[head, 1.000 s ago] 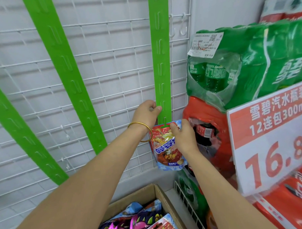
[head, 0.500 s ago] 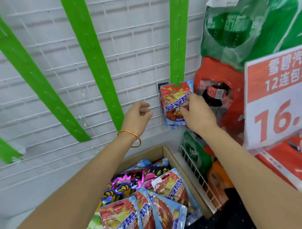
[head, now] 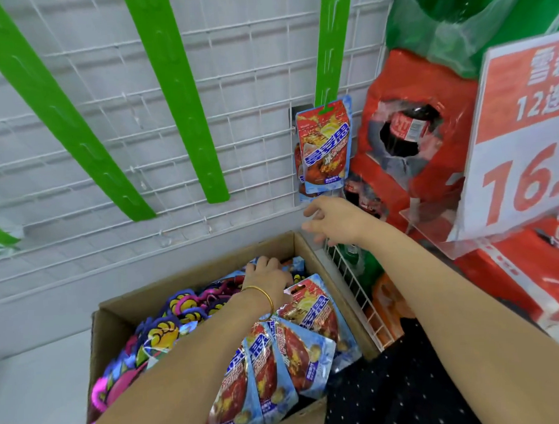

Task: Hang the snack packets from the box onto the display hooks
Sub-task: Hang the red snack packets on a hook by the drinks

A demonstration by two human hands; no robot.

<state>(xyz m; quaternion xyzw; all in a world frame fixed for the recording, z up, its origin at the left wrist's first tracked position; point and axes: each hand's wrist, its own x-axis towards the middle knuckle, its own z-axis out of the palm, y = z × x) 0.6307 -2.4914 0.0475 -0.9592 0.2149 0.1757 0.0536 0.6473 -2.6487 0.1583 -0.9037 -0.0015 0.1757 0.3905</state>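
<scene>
Three green strips hang on the white wire grid (head: 251, 70) above both hands. The outer strip (head: 56, 108) and the middle strip (head: 176, 98) end well up and to the left of the left hand. Below them stands an open cardboard box (head: 185, 275). Purple-and-yellow packets (head: 168, 330) fill the part to the left of the left forearm, and red-and-blue snack packets (head: 308, 347) lie just under and to the right of that wrist.

The left hand (head: 267, 275), with a gold bangle (head: 265, 298) on its wrist, reaches into the far end of the box. Its fingers bend down onto the packets there. I cannot tell whether they grasp one or only rest on them.

Up and to the right of it, the right strip (head: 332, 45) carries a hung packet (head: 326, 146) at its lower end, with the edge of another packet showing behind it. The right hand (head: 335, 222) hovers just below this hung packet, apart from it, above the box's far right corner. Its fingers are loose and spread and it is empty.

Under the right forearm is a white wire basket (head: 367, 304). To the right of the right hand stand a red cola pack (head: 432, 89) and a red-and-white price sign (head: 507, 140).
</scene>
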